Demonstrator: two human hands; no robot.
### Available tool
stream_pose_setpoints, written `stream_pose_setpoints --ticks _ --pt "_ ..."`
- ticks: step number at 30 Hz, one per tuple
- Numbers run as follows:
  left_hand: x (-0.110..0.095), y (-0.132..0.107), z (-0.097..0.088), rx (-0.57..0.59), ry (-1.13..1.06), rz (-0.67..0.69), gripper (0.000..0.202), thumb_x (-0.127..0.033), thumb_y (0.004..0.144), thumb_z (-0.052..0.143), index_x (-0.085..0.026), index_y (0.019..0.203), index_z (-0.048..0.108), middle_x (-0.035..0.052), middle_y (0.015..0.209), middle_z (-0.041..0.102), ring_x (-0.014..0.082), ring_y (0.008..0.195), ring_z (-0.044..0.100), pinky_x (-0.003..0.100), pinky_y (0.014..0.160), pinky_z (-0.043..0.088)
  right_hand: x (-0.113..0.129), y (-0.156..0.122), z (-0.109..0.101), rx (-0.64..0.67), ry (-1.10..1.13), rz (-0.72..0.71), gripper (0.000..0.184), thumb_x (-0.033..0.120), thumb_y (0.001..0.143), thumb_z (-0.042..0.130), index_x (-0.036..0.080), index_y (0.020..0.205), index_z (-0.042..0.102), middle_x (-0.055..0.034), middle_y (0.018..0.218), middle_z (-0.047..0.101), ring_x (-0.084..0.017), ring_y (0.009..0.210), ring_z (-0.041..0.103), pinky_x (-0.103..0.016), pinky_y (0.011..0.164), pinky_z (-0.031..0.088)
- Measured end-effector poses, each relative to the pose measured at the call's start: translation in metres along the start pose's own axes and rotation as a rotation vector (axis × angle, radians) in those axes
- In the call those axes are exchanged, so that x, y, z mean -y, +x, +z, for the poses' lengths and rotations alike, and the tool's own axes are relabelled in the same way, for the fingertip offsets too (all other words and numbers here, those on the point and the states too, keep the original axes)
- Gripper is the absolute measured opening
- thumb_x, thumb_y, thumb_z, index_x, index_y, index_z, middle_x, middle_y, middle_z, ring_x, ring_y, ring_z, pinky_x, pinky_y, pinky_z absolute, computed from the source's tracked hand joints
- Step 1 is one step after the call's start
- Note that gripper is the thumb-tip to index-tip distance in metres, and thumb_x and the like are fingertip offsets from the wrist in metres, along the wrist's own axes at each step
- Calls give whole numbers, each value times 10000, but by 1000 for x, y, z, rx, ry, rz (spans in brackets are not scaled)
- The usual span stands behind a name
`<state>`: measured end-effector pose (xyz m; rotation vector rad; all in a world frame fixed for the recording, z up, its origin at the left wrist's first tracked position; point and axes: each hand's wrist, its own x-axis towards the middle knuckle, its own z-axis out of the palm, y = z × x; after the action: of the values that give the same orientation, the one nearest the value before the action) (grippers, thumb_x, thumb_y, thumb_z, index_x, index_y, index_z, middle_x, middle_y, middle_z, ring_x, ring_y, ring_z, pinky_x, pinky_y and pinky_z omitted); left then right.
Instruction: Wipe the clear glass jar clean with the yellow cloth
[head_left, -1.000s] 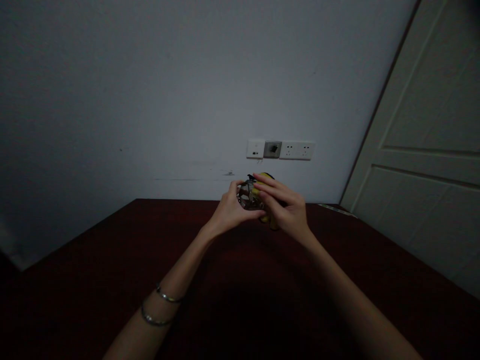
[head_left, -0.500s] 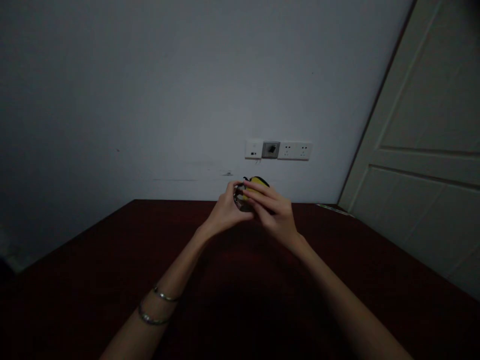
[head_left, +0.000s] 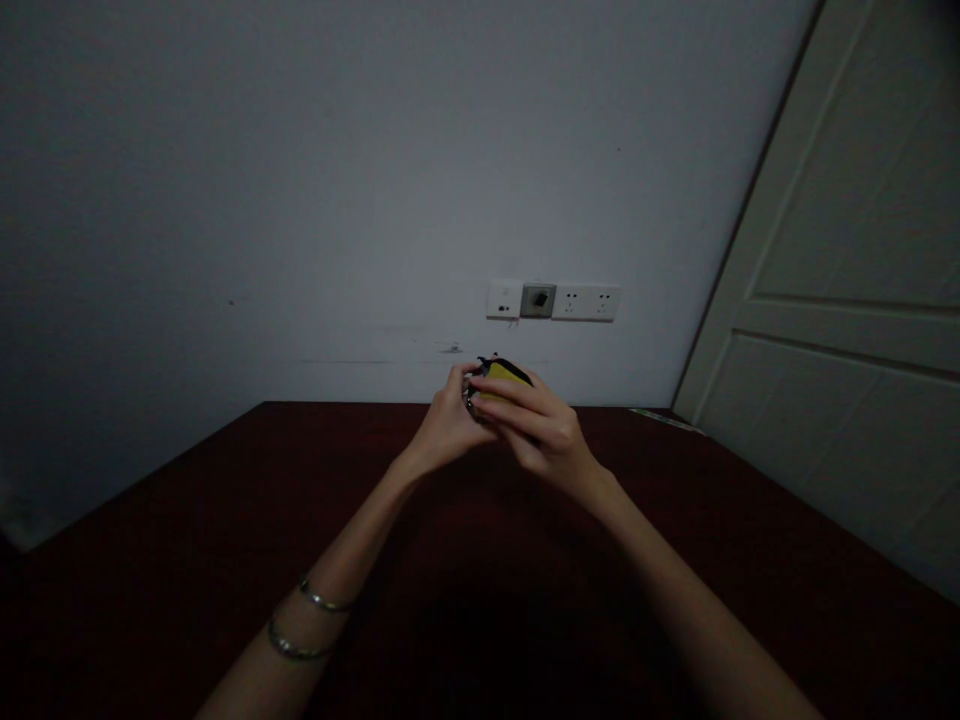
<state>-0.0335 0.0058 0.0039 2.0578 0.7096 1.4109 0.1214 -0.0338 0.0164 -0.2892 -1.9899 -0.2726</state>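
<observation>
Yellow-and-black object (head_left: 506,372): located between the 2 hands, over the table and in view against the foot of the wall; pale wall (head_left: 360,180) fills the background, scuffed low down; dark red table (head_left: 300,470) abuts it; panelled door (head_left: 847,250) stands at right; row of 4 wall plates (head_left: 559,304), 1 grey and 3 white, sits above the hands in view; right hand (head_left: 551,430) grasps the object, fingers laid across its yellow face; left hand (head_left: 450,420) curls thumb and fingers about a dark shiny piece (head_left: 471,398) beside it, largely hidden, identity undetermined; left forearm bears 2 bracelets (head_left: 296,653).
</observation>
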Motion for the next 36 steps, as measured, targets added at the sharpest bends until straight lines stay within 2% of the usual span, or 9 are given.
stream_pose_setpoints --ticks 5,9,12,17,19,24,27,31,36 --pt "-6 -2 2 54 -114 -11 795 -235 546 814 -200 1202 367 104 1140 561 225 993 592 392 856 484 3 5 2 -296 127 281 287 124 855 538 285 1041 686 -40 1152 669 -179 1087 611 -431 965 480" --pt "-13 -3 5 68 -229 -23 819 -233 491 847 -208 1166 384 99 1160 559 243 1036 588 423 901 470 3 9 -2 -374 260 438 227 177 864 547 280 987 707 -34 1121 683 -180 1069 622 -420 954 491" --pt "-14 -2 6 65 -308 -49 763 -237 498 836 -196 1126 404 90 1106 590 238 996 607 401 862 489 4 8 -5 -346 203 330 265 134 858 542 275 1021 697 -40 1130 676 -178 1075 616 -413 962 480" --pt "-13 0 3 53 -323 -16 675 -213 521 797 -194 1074 411 89 1093 598 224 938 628 350 778 515 10 4 -4 -149 69 57 394 59 818 564 279 1135 642 -52 1169 659 -188 1067 617 -420 936 487" --pt "-14 -1 1 60 -284 4 691 -224 528 799 -194 1097 409 94 1099 593 230 944 626 367 790 514 11 5 -3 -171 75 92 383 69 828 554 289 1127 644 -42 1169 659 -184 1069 614 -427 947 481" --pt "-23 -2 0 110 -200 44 820 -259 482 847 -202 1160 390 118 1166 558 274 1037 585 469 901 469 6 9 -5 -360 229 388 233 172 867 540 281 994 702 -28 1108 682 -173 1065 617 -410 965 477" --pt "-27 -3 0 140 -192 41 831 -266 471 855 -209 1156 389 113 1176 547 277 1053 572 488 926 451 4 11 -6 -379 291 486 196 219 865 552 275 968 710 -29 1101 687 -178 1058 621 -417 969 475" --pt "-26 -2 -1 137 -174 42 797 -249 495 842 -205 1156 398 108 1176 540 270 1072 560 473 940 448 9 9 -6 -355 224 381 236 176 862 542 290 993 702 -25 1116 677 -183 1076 610 -431 981 464" --pt "-19 -2 -5 132 -171 11 769 -237 560 807 -205 1191 369 105 1179 532 239 1034 579 427 909 472 16 6 -6 -158 94 194 308 127 844 541 309 1053 677 -21 1147 667 -198 1063 616 -458 959 475"
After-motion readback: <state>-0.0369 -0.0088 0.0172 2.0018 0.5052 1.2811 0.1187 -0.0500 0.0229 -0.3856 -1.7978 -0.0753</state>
